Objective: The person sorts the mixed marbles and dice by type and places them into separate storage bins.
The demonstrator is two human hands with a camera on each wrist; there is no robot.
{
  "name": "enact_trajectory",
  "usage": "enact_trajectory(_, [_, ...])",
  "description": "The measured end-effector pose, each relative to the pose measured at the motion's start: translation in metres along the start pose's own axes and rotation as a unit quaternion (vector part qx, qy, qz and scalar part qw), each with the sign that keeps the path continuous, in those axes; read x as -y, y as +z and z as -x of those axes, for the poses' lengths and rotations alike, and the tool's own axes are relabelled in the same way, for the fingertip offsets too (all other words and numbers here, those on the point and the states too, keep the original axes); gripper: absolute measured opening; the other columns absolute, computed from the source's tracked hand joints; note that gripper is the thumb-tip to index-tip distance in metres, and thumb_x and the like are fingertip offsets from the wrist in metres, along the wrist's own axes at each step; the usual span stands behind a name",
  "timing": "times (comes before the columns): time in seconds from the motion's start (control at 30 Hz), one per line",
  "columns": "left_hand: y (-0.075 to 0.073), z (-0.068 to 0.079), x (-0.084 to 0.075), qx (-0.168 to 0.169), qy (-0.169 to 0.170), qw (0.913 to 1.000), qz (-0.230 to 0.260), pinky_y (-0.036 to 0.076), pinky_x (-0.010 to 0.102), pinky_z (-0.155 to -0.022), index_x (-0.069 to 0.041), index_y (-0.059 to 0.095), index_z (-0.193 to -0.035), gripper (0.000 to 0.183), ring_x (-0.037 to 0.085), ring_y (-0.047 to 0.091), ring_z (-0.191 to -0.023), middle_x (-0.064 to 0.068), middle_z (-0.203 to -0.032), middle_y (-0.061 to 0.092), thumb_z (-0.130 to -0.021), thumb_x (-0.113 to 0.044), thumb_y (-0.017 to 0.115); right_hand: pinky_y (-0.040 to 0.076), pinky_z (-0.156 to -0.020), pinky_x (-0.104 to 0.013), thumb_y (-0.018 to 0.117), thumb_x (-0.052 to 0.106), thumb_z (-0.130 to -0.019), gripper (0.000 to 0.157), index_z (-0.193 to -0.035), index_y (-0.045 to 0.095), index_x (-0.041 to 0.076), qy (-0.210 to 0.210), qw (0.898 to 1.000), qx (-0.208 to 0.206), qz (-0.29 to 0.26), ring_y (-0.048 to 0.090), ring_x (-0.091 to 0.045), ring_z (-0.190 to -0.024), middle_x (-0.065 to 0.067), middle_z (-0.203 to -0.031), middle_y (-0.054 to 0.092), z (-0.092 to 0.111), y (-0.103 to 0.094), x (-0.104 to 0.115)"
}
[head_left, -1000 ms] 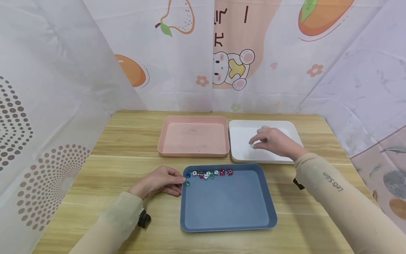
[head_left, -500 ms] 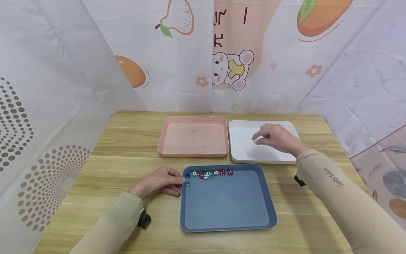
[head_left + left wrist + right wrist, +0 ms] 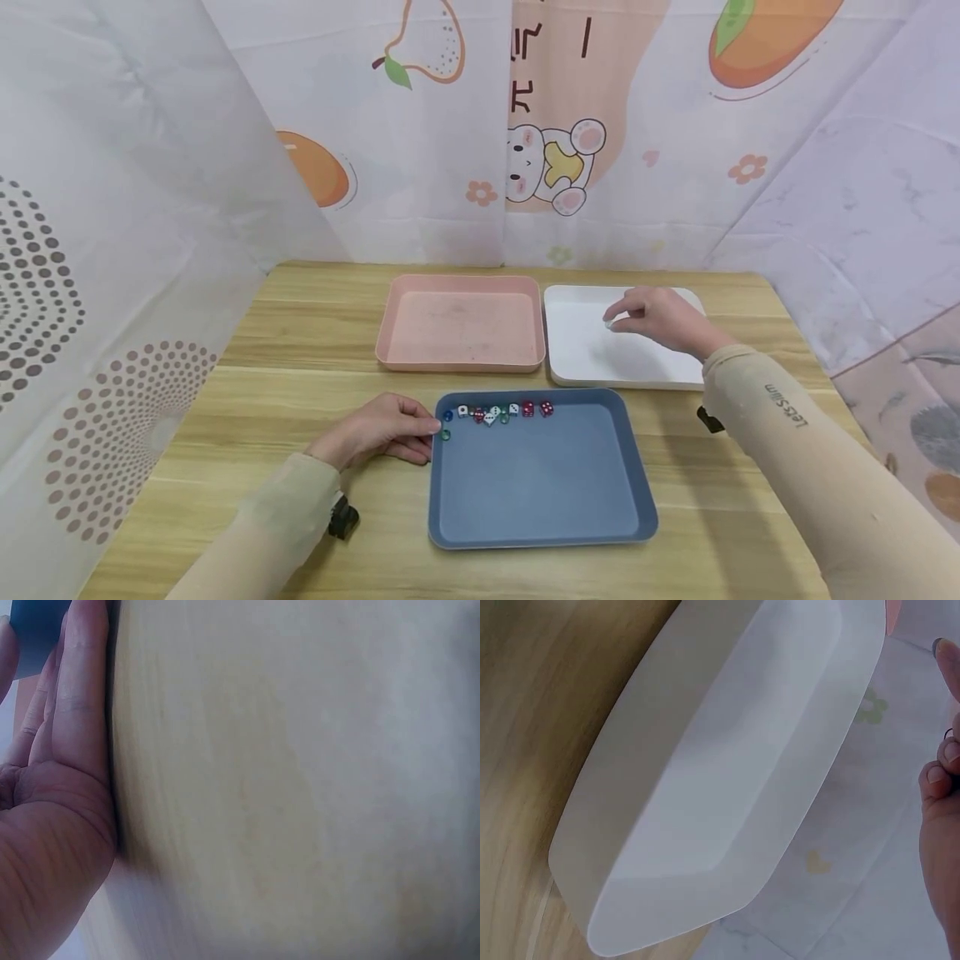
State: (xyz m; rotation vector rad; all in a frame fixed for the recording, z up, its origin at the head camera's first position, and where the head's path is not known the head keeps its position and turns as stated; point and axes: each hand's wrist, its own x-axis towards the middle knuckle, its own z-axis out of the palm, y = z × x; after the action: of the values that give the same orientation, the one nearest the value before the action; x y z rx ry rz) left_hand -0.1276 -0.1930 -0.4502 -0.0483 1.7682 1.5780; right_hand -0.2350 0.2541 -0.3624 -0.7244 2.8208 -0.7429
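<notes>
In the head view my left hand (image 3: 378, 431) holds the left rim of a blue tray (image 3: 543, 487), thumb over the edge and fingers at its outer side; the left wrist view shows those fingers fairly straight, low along the tabletop. Along the tray's far side lie several red dice (image 3: 547, 408) and white dice (image 3: 462, 411), with a blue glass bead (image 3: 447, 415) and green glass beads (image 3: 446, 434) at the left. My right hand (image 3: 663, 319) is raised over a white tray (image 3: 581, 350), pinching a small pale, glassy piece (image 3: 608, 324) between thumb and fingertip. Its exact kind is unclear.
A pink tray (image 3: 461, 329) stands left of the white one, behind the blue tray. All three rest on a wood-grain table (image 3: 315, 350). Printed curtains (image 3: 420, 167) hang behind the table and at both sides.
My right hand has risen a little and drifted right over the white tray, still pinching the small piece. The left hand and the dice have stayed put.
</notes>
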Motion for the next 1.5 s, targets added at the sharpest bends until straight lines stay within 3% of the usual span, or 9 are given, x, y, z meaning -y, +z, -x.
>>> enact_trajectory(0.47, [0.000,0.000,0.000,-0.002,-0.002,1.0000,0.000,0.064,0.042,-0.080,0.006,0.070,-0.109,0.033,0.023,0.076,-0.079,0.015,-0.091,0.075,-0.094,-0.023,0.076,0.046,-0.072,-0.031,0.077,0.017,-0.093,0.018,-0.110,0.079,0.010,0.037,0.999,-0.006,-0.005,0.053,-0.020,-0.082,0.001,-0.090,0.069,-0.005,-0.002,-0.015])
enact_trajectory(0.8, [0.001,0.000,0.000,-0.002,-0.002,1.0000,-0.001,0.064,0.042,-0.080,0.006,0.070,-0.110,0.033,0.022,0.076,-0.080,0.015,-0.093,0.076,-0.095,-0.023,0.075,0.050,-0.083,-0.038,0.075,0.021,-0.094,0.023,-0.114,0.078,0.010,0.076,0.997,0.004,-0.018,0.060,-0.026,-0.098,-0.010,-0.114,0.074,-0.008,-0.003,-0.028])
enact_trajectory(1.17, [0.001,-0.001,0.001,-0.002,-0.004,1.0000,-0.002,0.064,0.042,-0.079,0.006,0.070,-0.110,0.034,0.023,0.076,-0.079,0.016,-0.091,0.075,-0.094,-0.024,0.076,0.052,-0.089,-0.045,0.072,0.013,-0.096,0.024,-0.117,0.075,0.003,0.092,0.995,0.019,-0.035,0.062,-0.031,-0.105,-0.017,-0.117,0.072,-0.012,-0.005,-0.042])
enact_trajectory(1.5, [0.001,0.000,0.002,0.006,0.007,0.9999,0.005,0.064,0.042,-0.079,0.007,0.070,-0.111,0.033,0.022,0.075,-0.079,0.015,-0.091,0.075,-0.095,-0.021,0.075,0.052,-0.092,-0.048,0.070,0.015,-0.097,0.026,-0.120,0.074,0.003,0.116,0.992,0.032,-0.038,0.061,-0.034,-0.108,-0.020,-0.121,0.070,-0.014,-0.004,-0.050])
